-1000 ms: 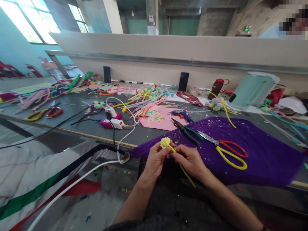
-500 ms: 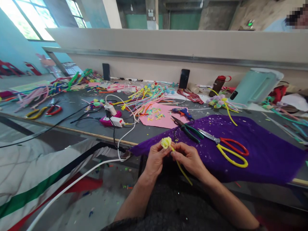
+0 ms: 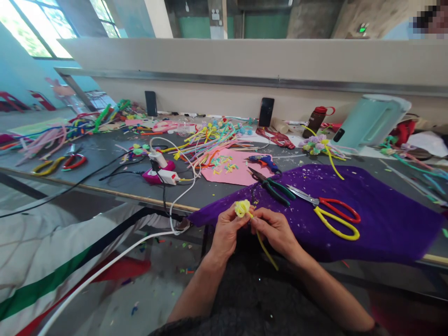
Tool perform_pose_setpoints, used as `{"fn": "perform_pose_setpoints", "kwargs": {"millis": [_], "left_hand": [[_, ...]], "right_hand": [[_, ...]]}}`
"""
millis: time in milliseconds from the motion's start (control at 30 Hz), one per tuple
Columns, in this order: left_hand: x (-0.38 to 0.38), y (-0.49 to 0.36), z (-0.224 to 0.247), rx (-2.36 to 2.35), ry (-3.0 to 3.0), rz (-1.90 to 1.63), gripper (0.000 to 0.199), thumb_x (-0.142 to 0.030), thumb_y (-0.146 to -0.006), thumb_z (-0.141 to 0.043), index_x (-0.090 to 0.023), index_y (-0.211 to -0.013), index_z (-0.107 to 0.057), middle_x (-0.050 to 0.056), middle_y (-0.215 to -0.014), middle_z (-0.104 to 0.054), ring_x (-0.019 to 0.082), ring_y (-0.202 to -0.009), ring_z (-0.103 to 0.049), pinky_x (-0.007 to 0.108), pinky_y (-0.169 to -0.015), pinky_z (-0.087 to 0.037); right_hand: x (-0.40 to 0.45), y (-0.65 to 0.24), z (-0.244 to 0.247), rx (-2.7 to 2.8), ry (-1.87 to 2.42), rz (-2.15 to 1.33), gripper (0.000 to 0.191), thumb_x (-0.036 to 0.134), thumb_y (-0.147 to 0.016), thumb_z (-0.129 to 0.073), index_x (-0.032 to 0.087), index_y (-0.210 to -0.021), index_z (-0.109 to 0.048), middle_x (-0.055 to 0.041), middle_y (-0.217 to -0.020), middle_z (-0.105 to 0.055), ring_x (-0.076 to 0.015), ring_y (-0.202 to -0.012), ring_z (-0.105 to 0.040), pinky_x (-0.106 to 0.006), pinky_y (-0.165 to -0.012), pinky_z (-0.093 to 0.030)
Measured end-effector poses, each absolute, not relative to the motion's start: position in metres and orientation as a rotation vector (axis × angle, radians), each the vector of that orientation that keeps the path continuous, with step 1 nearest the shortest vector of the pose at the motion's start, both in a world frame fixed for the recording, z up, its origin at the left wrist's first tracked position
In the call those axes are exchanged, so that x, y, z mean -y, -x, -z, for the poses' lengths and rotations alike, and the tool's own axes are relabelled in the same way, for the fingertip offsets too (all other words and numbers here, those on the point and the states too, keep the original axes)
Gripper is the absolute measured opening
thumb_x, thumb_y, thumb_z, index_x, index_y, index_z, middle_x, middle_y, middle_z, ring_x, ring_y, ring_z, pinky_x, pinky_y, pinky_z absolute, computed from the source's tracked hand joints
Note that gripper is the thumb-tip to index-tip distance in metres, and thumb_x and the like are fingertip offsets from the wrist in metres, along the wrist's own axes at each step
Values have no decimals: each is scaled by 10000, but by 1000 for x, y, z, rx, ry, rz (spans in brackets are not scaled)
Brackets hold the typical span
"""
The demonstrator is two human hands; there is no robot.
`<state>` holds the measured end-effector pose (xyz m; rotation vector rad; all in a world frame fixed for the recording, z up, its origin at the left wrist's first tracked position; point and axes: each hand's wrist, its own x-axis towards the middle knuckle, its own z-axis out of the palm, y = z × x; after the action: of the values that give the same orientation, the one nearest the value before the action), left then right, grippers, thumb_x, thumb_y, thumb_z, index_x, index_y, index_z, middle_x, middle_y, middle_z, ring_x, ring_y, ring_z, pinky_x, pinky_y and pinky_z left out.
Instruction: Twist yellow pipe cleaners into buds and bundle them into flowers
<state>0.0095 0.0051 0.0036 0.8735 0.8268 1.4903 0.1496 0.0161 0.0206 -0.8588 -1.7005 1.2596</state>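
A pale yellow flower (image 3: pixel 242 208), coiled from fuzzy pipe cleaner, is pinched in my left hand (image 3: pixel 226 232). My right hand (image 3: pixel 275 229) is closed on a yellow pipe cleaner (image 3: pixel 262 242) just beside the bloom, and its free end hangs down below my fingers. Both hands are close together at the table's front edge, over a purple cloth (image 3: pixel 364 198). On that cloth, beyond my right hand, lie green-handled pliers (image 3: pixel 275 189). To their right are scissors (image 3: pixel 324 203) with one red and one yellow handle.
A blue glue gun (image 3: pixel 264 163) and cut bits lie on pink paper (image 3: pixel 224 175). Left of it stand a power strip (image 3: pixel 161 176) and a white cable (image 3: pixel 185 190). Pipe cleaners (image 3: pixel 217 135), two phones, a brown bottle (image 3: pixel 317 120) and a mint kettle (image 3: pixel 373 121) are behind.
The view has shifted slightly. Both hands keep their hold on the flower and the yellow pipe cleaner, with only small finger movement in the right hand.
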Motion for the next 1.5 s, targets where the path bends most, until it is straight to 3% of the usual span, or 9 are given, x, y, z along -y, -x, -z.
{"fn": "perform_pose_setpoints", "kwargs": {"millis": [133, 600, 833, 1000, 1167, 1367, 1500], "left_hand": [[-4, -9, -3, -810, -941, -1393, 266, -209, -673, -709, -167, -936, -707, 34, -835, -665, 126, -677, -559, 242, -661, -434], [-5, -9, -2, -881, -981, -1453, 69, -218, -696, -691, -153, -706, -710, 18, -791, -596, 131, -755, -535, 223, -667, -429], [-7, -10, -4, -813, -737, -1414, 147, -224, -608, -754, -125, -703, -699, -4, -629, -594, 79, -539, -514, 191, -515, -424], [-8, -12, -9, -753, -639, -1345, 200, -264, -607, -748, -129, -739, -680, -35, -492, -532, 95, -406, -508, 207, -399, -413], [-8, -15, -9, -767, -650, -1420, 164, -202, -604, -748, -117, -729, -685, -9, -594, -606, 79, -481, -532, 184, -452, -436], [-9, -11, -15, -778, -540, -1637, 125, -224, -660, -727, -133, -728, -674, -20, -704, -615, 19, -513, -480, 119, -467, -385], [-10, 5, -25, -771, -495, -1732, 160, -239, -646, -744, -131, -744, -679, 0, -749, -614, 42, -596, -511, 123, -476, -389]], "right_hand": [[-15, -151, -20, 1570, 848, -1372, 261, 353, -838, -544, 143, -687, -573, 29, -578, -493, -59, -473, -393, -183, -448, -296], [-17, -149, -14, 1510, 784, -1675, 329, 429, -797, -571, 143, -636, -556, 23, -538, -532, -52, -396, -398, -189, -395, -281], [-18, -150, -15, 1384, 741, -1798, 293, 411, -785, -585, 131, -702, -613, 13, -547, -563, -49, -390, -409, -178, -385, -294], [-23, -146, -14, 1238, 653, -1968, 383, 455, -822, -491, 101, -806, -635, -27, -556, -596, -53, -352, -387, -182, -342, -238], [-25, -144, -15, 1389, 763, -1815, 254, 379, -778, -583, 133, -711, -576, 23, -528, -539, -42, -377, -361, -173, -367, -230], [-6, -155, -26, 1881, 937, -1309, 266, 251, -845, -488, 143, -610, -551, 36, -543, -472, -59, -497, -409, -182, -472, -295], [10, -187, -17, 1855, 1091, -1331, 273, 271, -857, -483, 148, -633, -577, 23, -551, -500, -73, -499, -422, -193, -464, -308]]}}
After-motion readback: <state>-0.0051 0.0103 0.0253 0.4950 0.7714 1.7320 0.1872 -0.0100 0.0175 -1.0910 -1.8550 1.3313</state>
